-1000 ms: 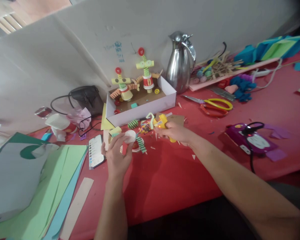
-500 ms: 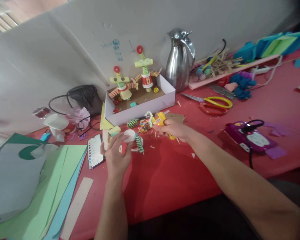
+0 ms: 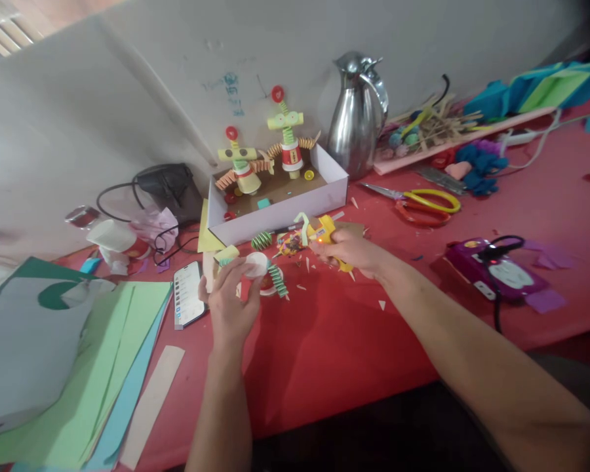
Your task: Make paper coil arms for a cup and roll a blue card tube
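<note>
My left hand (image 3: 230,298) is closed on a small paper cup (image 3: 257,264), its round white end facing up and a bit of red side showing. A pleated green paper strip (image 3: 278,280) sticks out to the right of the cup. In my right hand (image 3: 354,252) is a yellow hot glue gun (image 3: 324,227), a small light glowing on it and its nozzle pointing left. A pale curled strip (image 3: 303,226) stands at the gun's front. Behind the cup lies another pleated green coil (image 3: 262,240), and a pale yellow paper roll (image 3: 227,254) is near my left fingers.
A white box (image 3: 280,221) holds two paper-cup figures (image 3: 291,157). Behind stands a steel jug (image 3: 354,124). Scissors (image 3: 417,202) and a purple power socket (image 3: 496,272) lie right; a phone (image 3: 189,295) and green paper sheets (image 3: 122,328) lie left.
The glue gun in my right hand has shifted slightly right, away from the cup. My left hand keeps its hold on the cup. The camera view has moved a little.
</note>
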Demonstrator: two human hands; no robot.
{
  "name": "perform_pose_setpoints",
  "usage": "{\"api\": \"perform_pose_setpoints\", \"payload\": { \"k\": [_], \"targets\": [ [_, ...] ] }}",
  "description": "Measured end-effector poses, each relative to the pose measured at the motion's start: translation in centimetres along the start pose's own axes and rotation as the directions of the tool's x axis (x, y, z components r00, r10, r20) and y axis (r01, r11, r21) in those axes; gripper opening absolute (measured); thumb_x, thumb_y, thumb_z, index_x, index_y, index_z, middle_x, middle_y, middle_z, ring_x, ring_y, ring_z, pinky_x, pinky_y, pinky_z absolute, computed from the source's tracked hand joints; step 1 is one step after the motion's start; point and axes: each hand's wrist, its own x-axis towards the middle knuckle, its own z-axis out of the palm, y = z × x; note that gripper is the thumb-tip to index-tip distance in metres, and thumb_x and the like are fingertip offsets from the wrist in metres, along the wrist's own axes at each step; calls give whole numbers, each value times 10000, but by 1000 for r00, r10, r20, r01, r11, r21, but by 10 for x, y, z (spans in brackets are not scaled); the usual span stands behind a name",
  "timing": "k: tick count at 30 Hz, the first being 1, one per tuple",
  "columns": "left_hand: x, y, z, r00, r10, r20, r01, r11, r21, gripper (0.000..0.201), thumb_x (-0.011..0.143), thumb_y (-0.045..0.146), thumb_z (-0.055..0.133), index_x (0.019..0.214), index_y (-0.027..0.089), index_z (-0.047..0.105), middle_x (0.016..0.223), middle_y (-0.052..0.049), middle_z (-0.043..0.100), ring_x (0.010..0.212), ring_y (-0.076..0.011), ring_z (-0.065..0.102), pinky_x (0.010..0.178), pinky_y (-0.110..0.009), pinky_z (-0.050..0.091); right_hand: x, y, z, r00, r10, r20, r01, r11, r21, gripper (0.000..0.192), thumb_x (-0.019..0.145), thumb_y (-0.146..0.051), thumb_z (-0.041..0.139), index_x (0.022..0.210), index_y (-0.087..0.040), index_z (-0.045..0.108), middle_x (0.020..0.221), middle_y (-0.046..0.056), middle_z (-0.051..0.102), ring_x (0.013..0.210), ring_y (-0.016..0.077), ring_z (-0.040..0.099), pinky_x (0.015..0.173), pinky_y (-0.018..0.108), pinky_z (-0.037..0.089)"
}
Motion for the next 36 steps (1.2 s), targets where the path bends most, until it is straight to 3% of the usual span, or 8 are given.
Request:
{"api": "perform_pose_setpoints", "payload": {
  "k": [5, 16, 22, 25, 28, 31, 33, 36],
  "targets": [
    [0, -1, 0, 1000, 3, 2, -3, 1000, -6, 134, 855, 272, 660, 988, 274, 673, 1199, -33, 711, 1126, -255, 646, 1131, -465, 181, 0, -1, 6, 997, 64, -32, -65, 997, -37, 357, 764, -437, 744, 633, -202, 510, 596, -10, 503, 543, 109, 391, 528, 284, 296],
    [2, 4, -2, 1000, -13, 20, 13, 1000, -7, 130, 856, 267, 654, 984, 273, 677, 1196, -39, 713, 1132, -256, 643, 1138, -484, 186, 0, 0, 9, 997, 46, -63, -48, 998, -35, 355, 736, -473, 759, 669, -204, 539, 604, -10, 522, 556, 116, 418, 542, 283, 327],
    [1, 1, -1, 1000, -2, 14, 2, 1000, 7, 137, 859, 283, 651, 994, 273, 674, 1195, -42, 713, 1134, -268, 636, 1128, -486, 196, 1, 0, 0, 997, 14, -79, -33, 966, -255, 345, 801, -514, 685, 695, -207, 568, 634, 15, 565, 597, 150, 482, 576, 289, 347],
    [0, 0, 1, 1000, -5, 4, 5, 1000, 3, 131, 861, 294, 654, 989, 271, 666, 1204, -41, 709, 1137, -268, 633, 1117, -479, 200, 2, 0, -13, 957, -123, -264, -44, 835, -548, 321, 859, -528, 615, 844, -207, 627, 767, 70, 636, 731, 221, 573, 635, 310, 373],
    [-1, 1, 2, 1000, -10, -19, 10, 1000, -4, 124, 853, 292, 664, 974, 264, 663, 1196, -44, 707, 1146, -267, 628, 1115, -486, 184, 6, 9, -30, 869, -318, -379, -170, 527, -832, 283, 904, -395, 586, 1046, -151, 617, 969, 165, 657, 924, 308, 600, 737, 360, 401],
    [-1, 3, 2, 999, 6, -43, -6, 1000, -8, 114, 856, 283, 656, 967, 260, 665, 1166, -45, 709, 1155, -267, 620, 1113, -492, 175, 9, 19, -44, 843, -362, -397, -315, 265, -911, 326, 891, -201, 555, 1187, -64, 559, 1138, 259, 605, 1066, 382, 551, 827, 447, 412],
    [-1, 3, 2, 999, 13, -44, -13, 1000, -10, 113, 856, 278, 649, 966, 261, 669, 1163, -51, 701, 1160, -268, 611, 1097, -488, 207, 8, 19, -44, 824, -379, -422, -372, 200, -906, 410, 844, -131, 564, 1240, -35, 523, 1229, 289, 553, 1128, 425, 504, 859, 503, 412],
    [0, 3, 2, 999, 7, -38, -7, 1000, 7, 126, 832, 294, 669, 954, 260, 678, 1233, -73, 657, 1224, -293, 558, 1054, -482, 282, -2, 10, -22, 773, -521, -363, -263, 257, -930, 401, 791, -79, 557, 1191, -88, 540, 1283, 239, 532, 1174, 406, 469, 941, 534, 392]
  ]
}}
